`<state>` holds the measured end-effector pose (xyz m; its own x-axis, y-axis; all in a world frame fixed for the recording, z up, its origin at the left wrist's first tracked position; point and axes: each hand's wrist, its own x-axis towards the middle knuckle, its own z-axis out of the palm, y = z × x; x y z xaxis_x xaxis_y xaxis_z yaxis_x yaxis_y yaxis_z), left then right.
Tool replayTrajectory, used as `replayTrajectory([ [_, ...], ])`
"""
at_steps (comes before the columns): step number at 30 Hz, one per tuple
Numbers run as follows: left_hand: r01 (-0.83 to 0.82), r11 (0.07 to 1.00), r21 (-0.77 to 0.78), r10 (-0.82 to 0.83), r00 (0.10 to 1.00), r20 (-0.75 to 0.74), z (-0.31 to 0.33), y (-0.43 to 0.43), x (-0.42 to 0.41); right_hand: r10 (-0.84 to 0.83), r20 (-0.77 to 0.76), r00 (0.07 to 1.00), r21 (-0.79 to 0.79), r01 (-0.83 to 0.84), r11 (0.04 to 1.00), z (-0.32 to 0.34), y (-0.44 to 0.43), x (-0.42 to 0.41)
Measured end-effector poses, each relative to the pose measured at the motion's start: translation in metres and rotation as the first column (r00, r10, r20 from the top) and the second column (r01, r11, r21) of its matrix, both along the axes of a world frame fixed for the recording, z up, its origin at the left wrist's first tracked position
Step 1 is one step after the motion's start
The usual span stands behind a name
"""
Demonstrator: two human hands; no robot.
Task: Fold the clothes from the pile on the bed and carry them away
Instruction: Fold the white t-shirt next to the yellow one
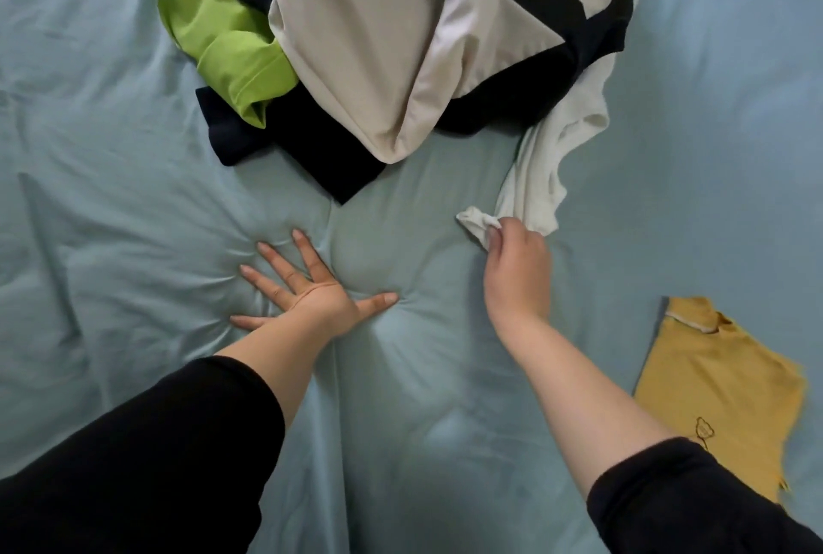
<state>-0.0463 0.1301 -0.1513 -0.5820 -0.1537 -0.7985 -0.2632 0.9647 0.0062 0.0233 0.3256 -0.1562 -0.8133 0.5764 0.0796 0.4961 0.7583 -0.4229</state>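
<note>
On my screen the pile [427, 108] of clothes sat heaped on the bed [89, 179], a cream and black top [356, 19] uppermost and a green garment [213, 19] on the pile's left side. A white shirt [552, 152] trailed out from the pile's right edge toward me. The right hand [516, 273] pinched that shirt's near end, thumb and fingers curled on the bunched cloth, just on my side of the pile. The left hand [307, 290] lay flat with fingers spread, pressing into the bed nearer me than the pile, holding nothing. A yellow shirt [712, 388] lay flat, well apart from the pile, nearer me and to its right. I saw black sleeves [156, 442] on both arms.
</note>
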Motion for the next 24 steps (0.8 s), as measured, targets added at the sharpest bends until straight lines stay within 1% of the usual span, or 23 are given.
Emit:
replayTrajectory([
  [5,0.015,1.0,0.006,-0.014,0.998,-0.058,0.001,-0.002,0.004,-0.007,-0.007,1.0,-0.054,0.006,0.999,0.002,-0.029,0.026],
  [8,0.056,0.998,-0.009,-0.056,0.994,-0.096,0.008,-0.002,0.009,-0.043,-0.057,0.997,-0.189,0.032,0.981,0.012,-0.043,0.041],
  [9,0.06,0.998,-0.005,-0.06,0.99,-0.129,0.01,-0.002,0.015,-0.056,-0.081,0.995,-0.239,0.036,0.97,0.017,-0.045,0.048],
  [10,0.068,0.998,0.018,-0.063,0.979,-0.193,0.01,-0.001,0.021,-0.067,-0.105,0.992,-0.283,0.035,0.959,0.021,-0.048,0.055],
  [11,0.098,0.993,0.072,-0.074,0.958,-0.279,0.011,0.002,0.028,-0.072,-0.123,0.99,-0.32,0.029,0.947,0.026,-0.052,0.063],
  [12,0.16,0.973,0.168,-0.09,0.927,-0.365,0.015,0.007,0.037,-0.07,-0.135,0.988,-0.352,0.019,0.936,0.031,-0.057,0.073],
  [13,0.233,0.923,0.306,-0.082,0.897,-0.434,0.021,0.017,0.046,-0.063,-0.147,0.987,-0.373,0.003,0.928,0.036,-0.064,0.084],
  [14,0.262,0.832,0.49,-0.03,0.902,-0.431,0.029,0.029,0.056,-0.047,-0.163,0.985,-0.383,-0.019,0.924,0.04,-0.07,0.096],
  [15,0.213,0.714,0.667,0.033,0.941,-0.336,0.039,0.042,0.066,-0.023,-0.178,0.984,-0.388,-0.048,0.92,0.044,-0.077,0.109],
  [16,0.111,0.609,0.785,0.064,0.98,-0.189,0.048,0.055,0.075,0.005,-0.188,0.982,-0.393,-0.08,0.916,0.049,-0.084,0.122],
  [17,0.019,0.543,0.84,0.06,0.996,-0.061,0.056,0.065,0.082,0.034,-0.2,0.979,-0.393,-0.111,0.913,0.052,-0.09,0.134],
  [18,-0.034,0.524,0.851,0.04,0.999,0.015,0.059,0.072,0.088,0.062,-0.212,0.975,-0.386,-0.142,0.911,0.056,-0.094,0.144],
  [19,-0.046,0.539,0.841,0.016,0.999,0.045,0.06,0.075,0.094,0.086,-0.217,0.973,-0.379,-0.165,0.911,0.06,-0.097,0.152],
  [21,-0.045,0.584,0.81,0.01,0.999,0.048,0.062,0.074,0.106,0.086,-0.195,0.977,-0.421,-0.162,0.892,0.067,-0.1,0.165],
  [22,-0.059,0.594,0.802,0.042,0.998,0.042,0.065,0.071,0.112,0.036,-0.172,0.985,-0.491,-0.117,0.863,0.071,-0.1,0.168],
  [23,-0.089,0.594,0.799,0.083,0.995,0.05,0.069,0.067,0.118,-0.066,-0.144,0.987,-0.591,-0.032,0.806,0.077,-0.1,0.171],
  [24,-0.125,0.591,0.797,0.121,0.99,0.065,0.073,0.064,0.125,-0.211,-0.111,0.971,-0.688,0.078,0.721,0.082,-0.099,0.171],
])
